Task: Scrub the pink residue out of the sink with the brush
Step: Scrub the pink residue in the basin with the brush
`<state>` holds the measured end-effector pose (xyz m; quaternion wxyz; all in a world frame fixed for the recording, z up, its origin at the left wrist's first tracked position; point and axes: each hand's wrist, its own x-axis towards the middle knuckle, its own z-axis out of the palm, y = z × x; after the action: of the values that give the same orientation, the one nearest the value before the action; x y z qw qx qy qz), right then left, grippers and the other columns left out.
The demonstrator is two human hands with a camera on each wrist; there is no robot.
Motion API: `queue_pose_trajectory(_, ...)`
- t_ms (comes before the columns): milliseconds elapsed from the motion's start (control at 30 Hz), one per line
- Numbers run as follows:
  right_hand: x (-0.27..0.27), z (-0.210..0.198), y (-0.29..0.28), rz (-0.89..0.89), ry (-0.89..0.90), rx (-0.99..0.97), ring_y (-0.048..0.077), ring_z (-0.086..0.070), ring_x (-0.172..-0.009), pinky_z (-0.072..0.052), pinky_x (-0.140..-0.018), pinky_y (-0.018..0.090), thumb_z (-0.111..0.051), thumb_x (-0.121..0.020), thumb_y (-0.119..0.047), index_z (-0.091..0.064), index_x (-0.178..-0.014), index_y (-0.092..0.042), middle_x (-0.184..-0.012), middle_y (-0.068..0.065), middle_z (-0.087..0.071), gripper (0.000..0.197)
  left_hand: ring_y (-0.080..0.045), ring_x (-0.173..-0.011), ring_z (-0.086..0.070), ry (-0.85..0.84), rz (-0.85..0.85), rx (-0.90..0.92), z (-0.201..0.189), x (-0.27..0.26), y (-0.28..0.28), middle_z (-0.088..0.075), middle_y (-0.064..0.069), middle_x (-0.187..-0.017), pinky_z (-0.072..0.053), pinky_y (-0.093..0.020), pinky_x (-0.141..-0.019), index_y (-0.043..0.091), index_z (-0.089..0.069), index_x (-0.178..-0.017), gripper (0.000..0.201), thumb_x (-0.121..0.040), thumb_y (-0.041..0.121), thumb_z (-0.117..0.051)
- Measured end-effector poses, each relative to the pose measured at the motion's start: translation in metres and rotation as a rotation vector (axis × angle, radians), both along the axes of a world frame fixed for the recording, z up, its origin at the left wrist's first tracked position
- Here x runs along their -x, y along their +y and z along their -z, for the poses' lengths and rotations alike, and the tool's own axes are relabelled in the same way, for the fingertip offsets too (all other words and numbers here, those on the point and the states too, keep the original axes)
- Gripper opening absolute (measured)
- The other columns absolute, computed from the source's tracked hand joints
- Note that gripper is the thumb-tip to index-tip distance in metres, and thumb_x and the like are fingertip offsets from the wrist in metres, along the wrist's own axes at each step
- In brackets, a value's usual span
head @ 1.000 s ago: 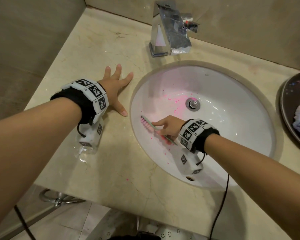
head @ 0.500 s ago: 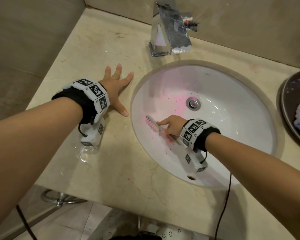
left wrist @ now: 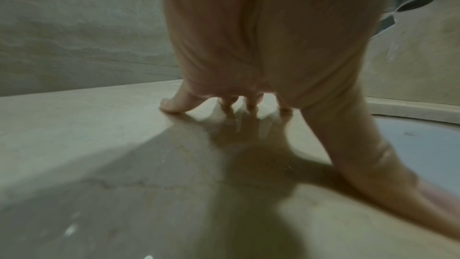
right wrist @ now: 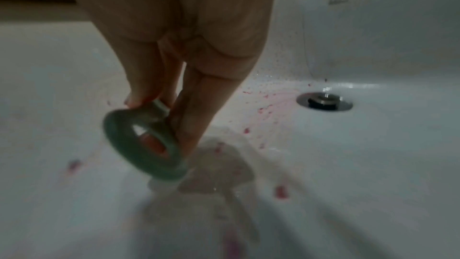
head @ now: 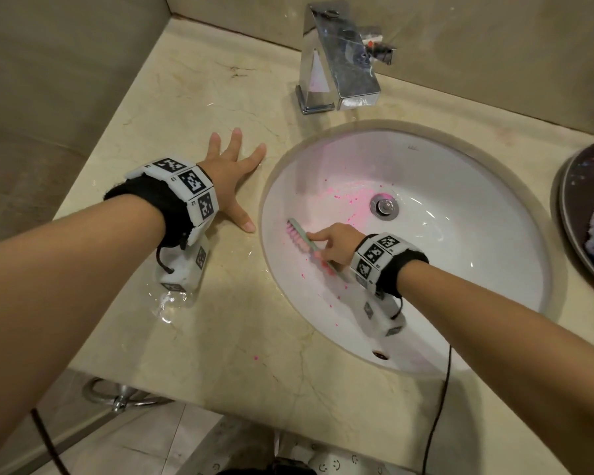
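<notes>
Right hand (head: 336, 246) grips the brush (head: 297, 234) against the sink (head: 460, 269) wall; left hand (head: 232, 173) lies flat, empty, on the wet bench (head: 220, 337). Hard strokes could fling residue (head: 343, 197) out, or that palm could slip.

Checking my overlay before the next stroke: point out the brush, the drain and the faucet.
brush (head: 297, 234), head view, on the pink bristle head against the sink wall.
drain (right wrist: 324, 101), right wrist view, on the metal stopper at its centre.
faucet (head: 340, 63), head view, on the top face of the chrome spout.
</notes>
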<state>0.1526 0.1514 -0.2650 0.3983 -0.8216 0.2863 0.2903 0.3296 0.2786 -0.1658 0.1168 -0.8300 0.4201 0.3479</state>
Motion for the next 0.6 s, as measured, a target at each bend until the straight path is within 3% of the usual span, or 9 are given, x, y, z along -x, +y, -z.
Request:
queue_pose_trajectory(67, -0.010, 0.001, 0.007, 0.121, -0.066, -0.117, 0.027, -0.066, -0.087, -0.052, -0.089, 0.037, -0.063, -0.087, -0.014, -0.048, -0.136, -0.017, -0.113, 0.014, -0.066, 0.051, -0.035, -0.140, 0.024, -0.004, 0.001, -0.002, 0.000, 0.000, 0.000, 0.031, -0.004, -0.152, -0.012, -0.064, -0.106, 0.036, 0.017, -0.146, 0.133, -0.060, 0.041, -0.084)
queue_pose_trajectory(133, -0.007, -0.001, 0.013, 0.218, -0.096, -0.279, 0.033, -0.067, -0.080, -0.054, -0.086, 0.044, -0.061, -0.088, -0.007, -0.046, -0.137, -0.014, -0.096, 0.015, -0.070, 0.051, -0.036, -0.140, 0.024, -0.003, 0.002, -0.004, -0.001, 0.000, 0.000, 0.031, -0.004, -0.152, -0.011, -0.064, -0.106, 0.036, 0.017, -0.146, 0.133, -0.060, 0.041, -0.084)
queue_pose_trajectory(167, -0.001, -0.002, 0.015, 0.233, -0.104, -0.347, 0.030, -0.066, -0.071, -0.056, -0.082, 0.044, -0.059, -0.088, -0.003, -0.045, -0.137, -0.013, -0.083, 0.012, -0.069, 0.052, -0.036, -0.139, 0.024, 0.000, 0.002, -0.003, -0.001, 0.000, 0.000, 0.031, -0.004, -0.152, -0.011, -0.064, -0.106, 0.036, 0.018, -0.146, 0.133, -0.060, 0.041, -0.084)
queue_pose_trajectory(233, 0.013, -0.008, 0.015, 0.142, -0.082, -0.373, 0.017, -0.062, -0.058, -0.058, -0.071, 0.033, -0.059, -0.088, 0.000, -0.045, -0.136, -0.015, -0.071, 0.003, -0.064, 0.053, -0.036, -0.139, 0.025, 0.005, 0.002, -0.001, 0.001, -0.001, 0.000, 0.032, -0.004, -0.151, -0.010, -0.064, -0.107, 0.036, 0.018, -0.146, 0.133, -0.060, 0.041, -0.084)
queue_pose_trajectory(300, 0.019, -0.012, 0.010, -0.030, -0.018, -0.254, 0.011, -0.060, -0.056, -0.056, -0.066, 0.024, -0.062, -0.087, -0.004, -0.048, -0.135, -0.020, -0.072, 0.001, -0.064, 0.053, -0.036, -0.139, 0.025, 0.010, 0.000, -0.002, 0.001, -0.002, 0.000, 0.032, -0.004, -0.151, -0.008, -0.063, -0.107, 0.036, 0.018, -0.146, 0.133, -0.060, 0.041, -0.084)
queue_pose_trajectory(367, 0.017, -0.009, 0.004, -0.138, 0.025, -0.104, 0.016, -0.061, -0.061, -0.055, -0.074, 0.029, -0.063, -0.087, -0.011, -0.047, -0.136, -0.023, -0.076, 0.003, -0.066, 0.053, -0.036, -0.139, 0.026, 0.011, 0.001, -0.002, 0.001, -0.001, -0.001, 0.032, -0.004, -0.151, -0.008, -0.063, -0.107, 0.036, 0.018, -0.146, 0.133, -0.060, 0.041, -0.084)
queue_pose_trajectory(433, 0.008, -0.005, 0.000, -0.107, 0.016, -0.035, 0.016, -0.062, -0.062, -0.055, -0.076, 0.029, -0.061, -0.089, -0.016, -0.044, -0.138, -0.025, -0.078, 0.003, -0.068, 0.052, -0.036, -0.139, 0.025, 0.007, 0.003, -0.002, 0.001, -0.001, -0.001, 0.032, -0.004, -0.151, -0.008, -0.063, -0.107, 0.036, 0.018, -0.146, 0.133, -0.060, 0.041, -0.084)
queue_pose_trajectory(533, -0.005, -0.003, 0.003, -0.076, -0.040, -0.039, 0.022, -0.066, -0.085, -0.051, -0.088, 0.030, -0.061, -0.089, -0.019, -0.043, -0.139, -0.021, -0.104, 0.012, -0.069, 0.053, -0.038, -0.139, 0.025, 0.001, 0.014, -0.002, 0.003, -0.003, -0.001, 0.032, -0.006, -0.151, -0.008, -0.063, -0.107, 0.035, 0.019, -0.146, 0.134, -0.059, 0.043, -0.084)
queue_pose_trajectory(600, -0.002, -0.004, 0.005, -0.068, -0.046, -0.154, 0.025, -0.066, -0.084, -0.053, -0.085, 0.033, -0.062, -0.088, -0.013, -0.043, -0.139, -0.021, -0.096, 0.009, -0.070, 0.054, -0.040, -0.138, 0.025, 0.009, 0.021, 0.009, 0.005, -0.005, -0.001, 0.032, -0.007, -0.151, -0.007, -0.062, -0.109, 0.035, 0.019, -0.145, 0.135, -0.058, 0.044, -0.084)
